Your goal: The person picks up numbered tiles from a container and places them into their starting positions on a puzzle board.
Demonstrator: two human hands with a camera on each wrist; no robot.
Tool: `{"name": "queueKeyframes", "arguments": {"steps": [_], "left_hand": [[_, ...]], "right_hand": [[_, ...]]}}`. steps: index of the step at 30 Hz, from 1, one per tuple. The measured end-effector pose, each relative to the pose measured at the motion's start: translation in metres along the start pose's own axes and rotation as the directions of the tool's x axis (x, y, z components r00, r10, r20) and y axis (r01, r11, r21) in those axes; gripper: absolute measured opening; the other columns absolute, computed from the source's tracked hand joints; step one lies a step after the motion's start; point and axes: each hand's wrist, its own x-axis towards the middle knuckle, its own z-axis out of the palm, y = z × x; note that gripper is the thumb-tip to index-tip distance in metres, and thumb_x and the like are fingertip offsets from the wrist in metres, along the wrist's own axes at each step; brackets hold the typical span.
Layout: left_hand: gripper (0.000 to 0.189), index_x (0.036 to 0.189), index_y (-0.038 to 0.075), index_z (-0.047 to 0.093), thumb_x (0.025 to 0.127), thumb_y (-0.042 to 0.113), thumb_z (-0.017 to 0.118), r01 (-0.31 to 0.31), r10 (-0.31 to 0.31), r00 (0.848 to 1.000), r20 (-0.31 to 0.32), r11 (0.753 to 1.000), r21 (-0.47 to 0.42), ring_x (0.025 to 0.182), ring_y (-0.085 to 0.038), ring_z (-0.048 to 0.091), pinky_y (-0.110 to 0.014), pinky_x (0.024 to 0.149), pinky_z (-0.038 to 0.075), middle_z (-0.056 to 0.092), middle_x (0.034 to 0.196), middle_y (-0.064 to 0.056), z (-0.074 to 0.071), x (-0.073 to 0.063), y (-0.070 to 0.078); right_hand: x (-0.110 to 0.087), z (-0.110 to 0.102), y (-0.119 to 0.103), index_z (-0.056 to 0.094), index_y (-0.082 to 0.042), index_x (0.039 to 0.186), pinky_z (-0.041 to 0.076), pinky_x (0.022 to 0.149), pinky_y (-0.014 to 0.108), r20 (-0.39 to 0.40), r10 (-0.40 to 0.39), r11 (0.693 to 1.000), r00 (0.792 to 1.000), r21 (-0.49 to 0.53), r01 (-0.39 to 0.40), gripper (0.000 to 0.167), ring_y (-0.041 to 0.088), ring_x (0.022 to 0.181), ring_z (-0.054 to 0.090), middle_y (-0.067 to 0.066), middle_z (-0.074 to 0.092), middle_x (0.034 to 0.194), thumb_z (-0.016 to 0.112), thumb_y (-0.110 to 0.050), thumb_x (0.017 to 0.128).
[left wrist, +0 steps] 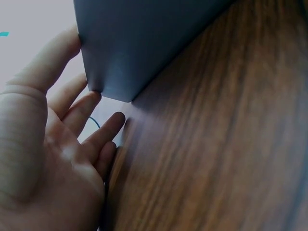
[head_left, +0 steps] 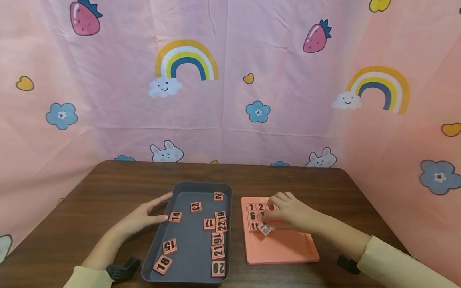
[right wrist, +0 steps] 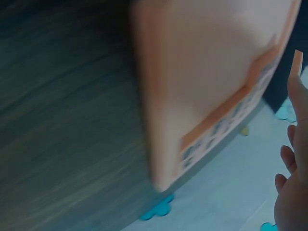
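Note:
My right hand (head_left: 289, 212) is over the pink number board (head_left: 277, 250), pinching a square number tile marked 13 (head_left: 264, 229) at the fingertips. That tile sits tilted at the third row, beside the 11; its edge (right wrist: 297, 62) shows at the fingertips in the right wrist view. Rows of tiles fill the board's upper part, some hidden behind the hand. My left hand (head_left: 147, 214) rests against the left side of a dark grey tray (head_left: 191, 256), fingers spread and relaxed. Its thumb tip lies at the rim near the tile marked 14 (head_left: 175, 217).
Several loose tiles lie in the tray, many along its right wall, such as the 20 (head_left: 218, 269), with the 18 (head_left: 163, 264) at the near left. Tray and board stand side by side on a brown wooden table (head_left: 126, 180). A patterned cloth (head_left: 230, 104) hangs behind.

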Motion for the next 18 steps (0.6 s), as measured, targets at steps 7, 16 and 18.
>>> {"name": "queueKeyframes", "arguments": {"steps": [7,16,18], "left_hand": [[0.067,0.15,0.015,0.033,0.092,0.019,0.065,0.006,-0.006,1.0,0.007,1.0,0.008,0.136,-0.05,0.021,-0.07,0.098,0.025,0.029,0.152,-0.02,0.0,0.001,0.001],[0.067,0.15,0.015,0.034,0.091,0.02,0.066,0.006,-0.006,1.0,-0.003,1.0,0.009,0.136,-0.049,0.021,-0.07,0.098,0.025,0.03,0.152,-0.018,-0.001,0.0,0.002],[0.067,0.15,0.015,0.034,0.091,0.02,0.066,0.003,-0.003,1.0,0.001,1.0,0.006,0.137,-0.048,0.021,-0.07,0.099,0.025,0.03,0.152,-0.017,0.001,0.0,0.0]], "right_hand": [[-0.024,0.0,0.014,0.072,-0.031,0.105,0.034,0.073,0.031,0.026,-0.001,0.999,1.0,-0.033,0.002,0.024,0.015,0.09,0.045,-0.004,0.052,0.097,0.076,-0.03,0.081],[-0.032,0.009,0.021,0.071,-0.032,0.109,0.035,0.072,0.029,0.123,0.036,0.999,0.992,0.017,-0.039,0.027,0.014,0.09,0.044,-0.006,0.052,0.099,0.075,-0.027,0.083],[-0.033,0.011,0.021,0.072,-0.032,0.11,0.035,0.071,0.029,0.137,0.042,0.999,0.99,0.018,-0.044,0.028,0.014,0.089,0.044,-0.006,0.051,0.098,0.075,-0.027,0.083]]}}
